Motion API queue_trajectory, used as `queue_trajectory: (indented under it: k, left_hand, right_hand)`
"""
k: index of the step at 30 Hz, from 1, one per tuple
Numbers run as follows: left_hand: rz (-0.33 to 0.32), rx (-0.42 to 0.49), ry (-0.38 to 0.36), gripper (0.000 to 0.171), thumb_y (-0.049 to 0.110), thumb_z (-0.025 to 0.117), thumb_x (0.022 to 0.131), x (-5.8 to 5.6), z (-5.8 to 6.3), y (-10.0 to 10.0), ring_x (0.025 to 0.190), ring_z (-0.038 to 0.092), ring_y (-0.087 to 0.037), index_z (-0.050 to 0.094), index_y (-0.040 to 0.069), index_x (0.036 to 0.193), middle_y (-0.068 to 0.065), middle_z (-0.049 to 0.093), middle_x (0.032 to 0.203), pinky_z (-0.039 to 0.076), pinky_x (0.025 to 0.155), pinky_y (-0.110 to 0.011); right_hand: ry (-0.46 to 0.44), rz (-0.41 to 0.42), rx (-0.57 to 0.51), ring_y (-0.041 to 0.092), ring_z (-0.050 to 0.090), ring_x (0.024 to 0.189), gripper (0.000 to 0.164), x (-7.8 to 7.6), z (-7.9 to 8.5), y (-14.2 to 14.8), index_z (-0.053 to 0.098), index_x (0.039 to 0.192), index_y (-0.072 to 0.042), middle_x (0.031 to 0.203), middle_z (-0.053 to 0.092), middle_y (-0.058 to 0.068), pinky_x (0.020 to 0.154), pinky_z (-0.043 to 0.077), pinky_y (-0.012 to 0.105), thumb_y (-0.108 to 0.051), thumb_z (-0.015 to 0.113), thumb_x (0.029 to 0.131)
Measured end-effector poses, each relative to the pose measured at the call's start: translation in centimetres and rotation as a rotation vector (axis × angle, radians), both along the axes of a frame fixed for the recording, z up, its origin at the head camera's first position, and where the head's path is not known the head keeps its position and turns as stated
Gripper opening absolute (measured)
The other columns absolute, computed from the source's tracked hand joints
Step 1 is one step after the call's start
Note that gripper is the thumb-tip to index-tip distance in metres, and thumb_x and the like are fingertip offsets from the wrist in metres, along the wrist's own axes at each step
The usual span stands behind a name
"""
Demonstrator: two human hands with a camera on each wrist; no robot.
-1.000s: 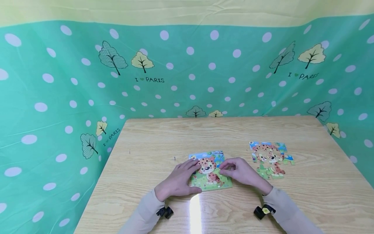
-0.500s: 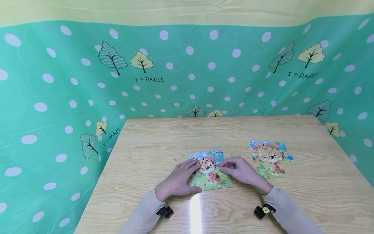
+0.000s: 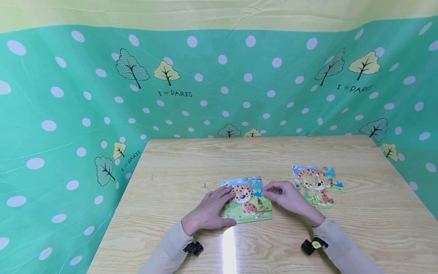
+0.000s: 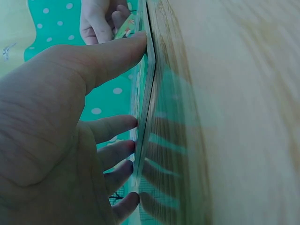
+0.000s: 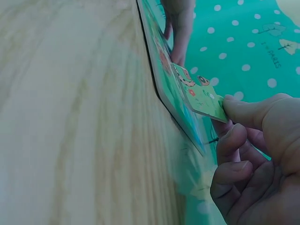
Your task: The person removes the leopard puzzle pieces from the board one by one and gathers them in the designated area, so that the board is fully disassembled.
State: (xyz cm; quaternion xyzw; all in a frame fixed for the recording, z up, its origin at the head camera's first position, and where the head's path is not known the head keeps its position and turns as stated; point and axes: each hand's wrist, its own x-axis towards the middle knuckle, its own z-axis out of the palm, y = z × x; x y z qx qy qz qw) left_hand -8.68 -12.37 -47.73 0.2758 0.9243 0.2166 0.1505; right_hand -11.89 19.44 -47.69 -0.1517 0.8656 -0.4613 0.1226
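A leopard jigsaw puzzle (image 3: 243, 198) in a thin tray lies flat on the wooden table, in front of me. My left hand (image 3: 210, 211) rests on its left side, fingers stretched over the picture. In the left wrist view the thumb (image 4: 122, 54) touches the tray's edge. With thumb and forefinger my right hand (image 3: 289, 199) pinches a puzzle piece (image 5: 201, 96) at the tray's right side. The piece is green with a red flower and part of a spotted tail. It is tilted up above the picture, as the right wrist view shows.
To the right lies a group of loose puzzle pieces (image 3: 308, 173) showing a leopard, with gaps between some of them. A bright light reflection (image 3: 228, 251) falls on the table (image 3: 184, 160) near me. Green dotted cloth (image 3: 219, 83) hangs behind and at the sides.
My right hand has moved a little to the right and drawn a piece up from the puzzle's right side. The left hand has stayed in place.
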Motion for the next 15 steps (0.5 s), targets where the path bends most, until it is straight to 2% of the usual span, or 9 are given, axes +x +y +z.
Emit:
queue_trajectory:
  k: [8,15]
  left_hand:
    - [-0.005,0.006,0.007,0.092,0.055,0.078,0.091,0.0,0.0,0.0,0.165,0.024,-0.033,0.042,0.013,0.164,-0.008,0.027,0.177,0.026,0.131,-0.059]
    - [-0.005,0.004,0.01,0.092,0.056,0.078,0.091,-0.1,-0.1,0.0,0.165,0.024,-0.032,0.043,0.013,0.164,-0.008,0.027,0.177,0.027,0.13,-0.06]
  right_hand:
    - [-0.031,-0.038,-0.015,0.013,0.06,0.063,0.023,-0.2,0.0,1.6,0.079,0.115,-0.009,0.091,0.075,0.003,0.055,0.052,0.025,-0.027,0.074,0.102]
    - [0.007,-0.071,0.004,0.014,0.061,0.066,0.025,-0.3,0.2,3.3,0.078,0.116,-0.007,0.095,0.076,0.004,0.056,0.052,0.025,-0.027,0.073,0.102]
